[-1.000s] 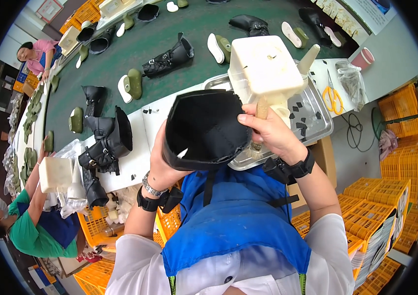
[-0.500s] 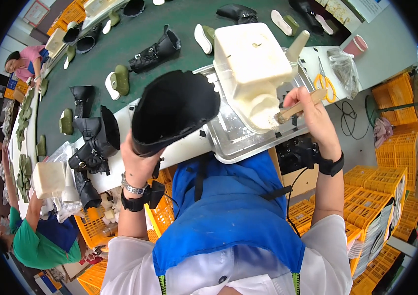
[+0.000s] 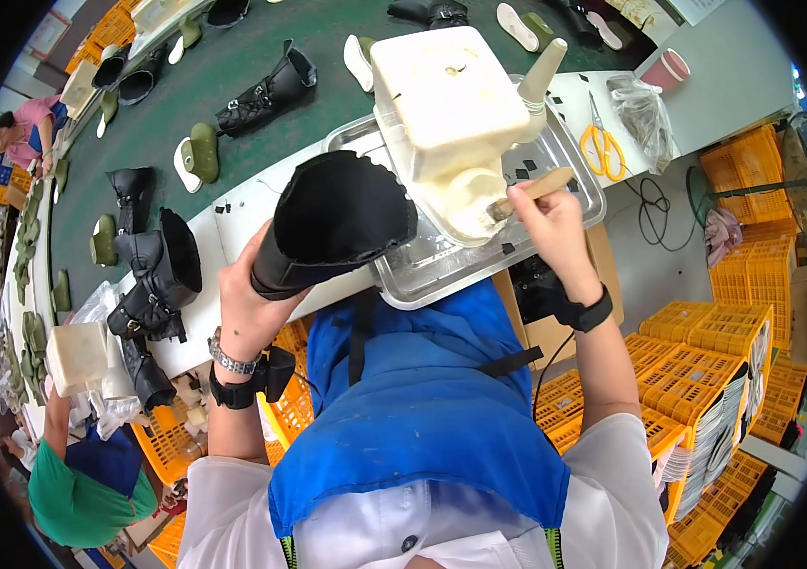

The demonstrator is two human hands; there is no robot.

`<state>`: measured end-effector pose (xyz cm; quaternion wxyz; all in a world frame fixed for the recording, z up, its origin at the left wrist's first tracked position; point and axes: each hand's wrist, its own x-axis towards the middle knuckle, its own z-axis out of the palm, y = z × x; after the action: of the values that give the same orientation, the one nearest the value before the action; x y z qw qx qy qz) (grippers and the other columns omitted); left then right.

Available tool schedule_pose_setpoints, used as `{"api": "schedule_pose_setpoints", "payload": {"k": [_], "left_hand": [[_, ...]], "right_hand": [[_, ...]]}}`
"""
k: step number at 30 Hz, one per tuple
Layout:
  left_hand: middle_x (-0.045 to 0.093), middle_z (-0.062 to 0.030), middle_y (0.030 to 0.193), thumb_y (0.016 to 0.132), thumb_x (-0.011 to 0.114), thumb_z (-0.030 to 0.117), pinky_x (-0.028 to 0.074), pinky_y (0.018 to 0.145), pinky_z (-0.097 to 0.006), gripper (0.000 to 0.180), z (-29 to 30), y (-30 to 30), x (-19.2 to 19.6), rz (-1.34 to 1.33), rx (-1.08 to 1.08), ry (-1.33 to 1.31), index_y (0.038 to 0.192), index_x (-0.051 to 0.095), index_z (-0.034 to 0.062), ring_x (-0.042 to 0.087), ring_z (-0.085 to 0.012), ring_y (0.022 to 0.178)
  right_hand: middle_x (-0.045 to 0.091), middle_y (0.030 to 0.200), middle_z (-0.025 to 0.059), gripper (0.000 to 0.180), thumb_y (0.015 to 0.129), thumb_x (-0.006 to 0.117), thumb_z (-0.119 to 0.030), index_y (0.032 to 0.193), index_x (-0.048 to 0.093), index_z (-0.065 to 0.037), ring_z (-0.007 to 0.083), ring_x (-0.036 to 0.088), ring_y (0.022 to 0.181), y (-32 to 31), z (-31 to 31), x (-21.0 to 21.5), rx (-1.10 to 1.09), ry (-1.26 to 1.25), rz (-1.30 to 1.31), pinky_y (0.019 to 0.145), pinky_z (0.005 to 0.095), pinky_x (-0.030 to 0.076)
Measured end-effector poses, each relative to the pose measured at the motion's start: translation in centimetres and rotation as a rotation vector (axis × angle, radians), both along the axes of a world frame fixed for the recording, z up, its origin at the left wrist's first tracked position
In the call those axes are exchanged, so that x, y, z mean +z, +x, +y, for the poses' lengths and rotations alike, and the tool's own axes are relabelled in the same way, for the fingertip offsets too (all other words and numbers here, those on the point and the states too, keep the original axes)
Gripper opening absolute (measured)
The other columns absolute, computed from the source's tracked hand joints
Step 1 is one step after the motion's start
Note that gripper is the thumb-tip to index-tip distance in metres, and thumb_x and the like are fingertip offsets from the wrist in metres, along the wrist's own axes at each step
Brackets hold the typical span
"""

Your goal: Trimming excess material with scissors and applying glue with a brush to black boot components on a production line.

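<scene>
In the head view, the left hand (image 3: 250, 308) has its fingers wrapped tight around the lower end of a black leather boot upper (image 3: 332, 223), holding it raised over the near edge of the white bench (image 3: 232, 218), just beside the shallow metal tray (image 3: 441, 266). The boot upper is matte black and dome-shaped from this angle, its top edge scalloped in small waves, its body narrowing to a dark tube where the hand clasps it. The right hand (image 3: 546, 213) has its fingers closed on a wooden-handled glue brush (image 3: 528, 192), the bristle end resting against the drip-crusted lower lip of a cream-white plastic glue container (image 3: 451, 109) that stands in the tray. The container is boxy with a tapered spout at its right corner. Small black patches lie scattered in the tray. Yellow-handled scissors (image 3: 601, 144) lie on the bench beyond it. More black boots (image 3: 152, 275) stand at the left.
</scene>
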<state>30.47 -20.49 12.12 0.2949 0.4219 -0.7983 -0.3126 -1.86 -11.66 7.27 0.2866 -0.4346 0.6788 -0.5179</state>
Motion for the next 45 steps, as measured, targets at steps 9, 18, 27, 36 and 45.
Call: {"api": "schedule_pose_setpoints", "payload": {"k": [9, 18, 27, 36, 45], "left_hand": [[0.065, -0.0113, 0.092, 0.059, 0.076, 0.009, 0.047, 0.078, -0.028, 0.056, -0.4, -0.5, 0.4, -0.006, -0.078, 0.228, 0.109, 0.054, -0.0009, 0.062, -0.0156, 0.084], [0.062, -0.0072, 0.096, 0.059, 0.078, 0.01, 0.043, 0.085, -0.028, 0.058, -1.1, -1.1, -0.9, 0.116, -0.275, 0.561, 0.109, 0.053, -0.0009, 0.056, -0.0132, 0.089], [0.062, -0.0056, 0.097, 0.059, 0.078, 0.011, 0.042, 0.085, -0.027, 0.056, -1.3, -2.9, -1.3, 0.155, -0.445, 0.683, 0.108, 0.053, -0.0003, 0.055, -0.0117, 0.09], [0.062, -0.0045, 0.095, 0.059, 0.079, 0.01, 0.044, 0.081, -0.026, 0.057, -0.8, -2.8, -0.1, 0.106, -0.482, 0.61, 0.108, 0.053, -0.0003, 0.054, -0.0095, 0.086], [0.062, -0.0054, 0.096, 0.057, 0.079, 0.008, 0.044, 0.081, -0.026, 0.059, -0.5, -1.5, 0.0, 0.161, -0.338, 0.476, 0.11, 0.053, 0.0, 0.055, -0.0104, 0.085]], "right_hand": [[0.059, 0.059, 0.0151, 0.022, 0.078, 0.063, -0.018, 0.079, 0.063, 0.004, 0.0215, 0.057, 0.049, 1.0, -0.8, 0.5, 0.06, 0.051, 0.38, 0.049, 0.0298, 0.043], [0.062, 0.064, 0.0075, 0.023, 0.081, 0.061, -0.017, 0.082, 0.062, 0.007, 0.0114, 0.056, 0.054, -1.9, 0.2, 1.8, 0.032, 0.156, 0.184, 0.052, 0.0239, 0.044], [0.057, 0.068, 0.0005, 0.014, 0.085, 0.059, -0.014, 0.086, 0.062, 0.0, 0.0052, 0.048, 0.058, 0.0, -2.4, 5.4, 0.192, -0.175, -0.636, 0.054, 0.0201, 0.04], [0.059, 0.07, 0.0021, 0.007, 0.076, 0.065, -0.006, 0.08, 0.064, 0.0, 0.0066, 0.05, 0.059, 3.3, -2.4, 7.7, 0.408, -0.275, 0.146, 0.052, 0.021, 0.039], [0.062, 0.068, 0.0057, 0.008, 0.076, 0.065, -0.007, 0.08, 0.064, 0.0, 0.0092, 0.052, 0.053, 3.7, -1.4, 6.7, 0.257, -0.266, 0.269, 0.05, 0.022, 0.041]]}}
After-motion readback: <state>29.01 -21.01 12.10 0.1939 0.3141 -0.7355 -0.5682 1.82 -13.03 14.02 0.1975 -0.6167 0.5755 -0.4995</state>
